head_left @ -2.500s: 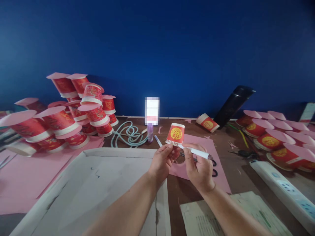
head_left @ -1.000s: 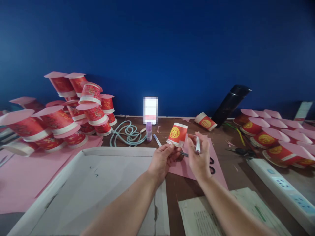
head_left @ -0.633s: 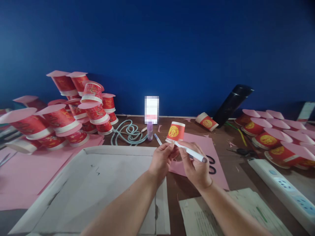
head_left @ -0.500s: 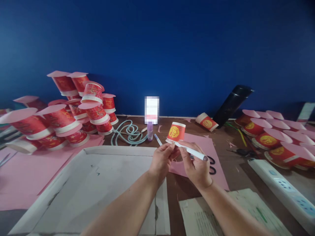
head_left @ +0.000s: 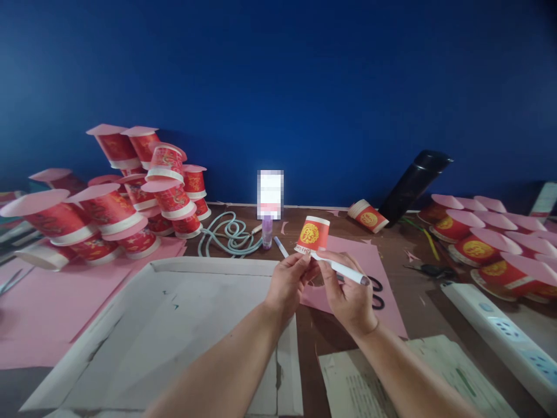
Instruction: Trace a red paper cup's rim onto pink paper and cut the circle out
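A red paper cup [head_left: 314, 233] with a round gold emblem stands out in front of me at the middle. Dark handwriting runs along its white lower edge. My left hand [head_left: 290, 281] pinches that edge, its thumb and fingers pressed together. In my right hand [head_left: 350, 296] is a white marker [head_left: 348, 271] with a dark rear end, its tip against the white edge by my left fingertips. Under the hands lies pink paper [head_left: 383, 307] with a cut-out hole, and black scissor handles [head_left: 378, 293] rest on it, partly hidden by my right hand.
A white box lid [head_left: 143, 337] lies at left, below piled red cups [head_left: 169, 200]. Behind are a coiled cable [head_left: 228, 235], purple tube [head_left: 267, 233], blurred screen [head_left: 270, 194] and black flask [head_left: 411, 188]. At right are a power strip [head_left: 500, 337] and lidded cups [head_left: 483, 244].
The whole view has shifted slightly to the right. More handwriting shows on the cup's white edge, and the marker tip sits a little farther right along it.
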### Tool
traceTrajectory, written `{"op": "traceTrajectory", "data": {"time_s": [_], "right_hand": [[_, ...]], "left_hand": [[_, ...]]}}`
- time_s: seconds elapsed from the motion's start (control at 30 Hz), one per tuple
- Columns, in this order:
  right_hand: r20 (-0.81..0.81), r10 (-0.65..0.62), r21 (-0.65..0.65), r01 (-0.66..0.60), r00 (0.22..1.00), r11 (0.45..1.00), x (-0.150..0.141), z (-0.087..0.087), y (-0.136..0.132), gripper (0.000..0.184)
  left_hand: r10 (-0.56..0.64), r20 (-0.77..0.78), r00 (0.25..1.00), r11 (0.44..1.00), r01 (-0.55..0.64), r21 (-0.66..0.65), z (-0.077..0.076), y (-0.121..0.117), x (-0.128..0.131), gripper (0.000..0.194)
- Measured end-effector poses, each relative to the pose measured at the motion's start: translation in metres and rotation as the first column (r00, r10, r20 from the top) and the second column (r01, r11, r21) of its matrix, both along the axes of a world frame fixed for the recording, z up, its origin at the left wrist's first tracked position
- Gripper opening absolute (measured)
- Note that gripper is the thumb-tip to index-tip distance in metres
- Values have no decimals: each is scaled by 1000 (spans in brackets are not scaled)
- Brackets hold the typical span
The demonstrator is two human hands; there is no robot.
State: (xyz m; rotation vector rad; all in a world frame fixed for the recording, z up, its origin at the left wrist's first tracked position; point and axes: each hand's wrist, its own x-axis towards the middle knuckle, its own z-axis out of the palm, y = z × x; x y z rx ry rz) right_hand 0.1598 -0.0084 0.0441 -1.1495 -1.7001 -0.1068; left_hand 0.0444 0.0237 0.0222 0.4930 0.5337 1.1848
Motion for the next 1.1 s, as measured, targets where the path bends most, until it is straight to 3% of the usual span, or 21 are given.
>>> {"op": "traceTrajectory", "data": {"time_s": [0.73, 1.1], "right_hand": [[22, -5, 17, 4, 1000, 1000, -1, 0, 1, 17], [28, -32, 40, 31, 999, 999, 1, 0, 2, 16]], "left_hand": [[3, 5, 1000, 1000, -3, 20, -4, 2, 0, 25], [4, 12, 1000, 1000, -4, -17, 0, 0, 0, 28]]}}
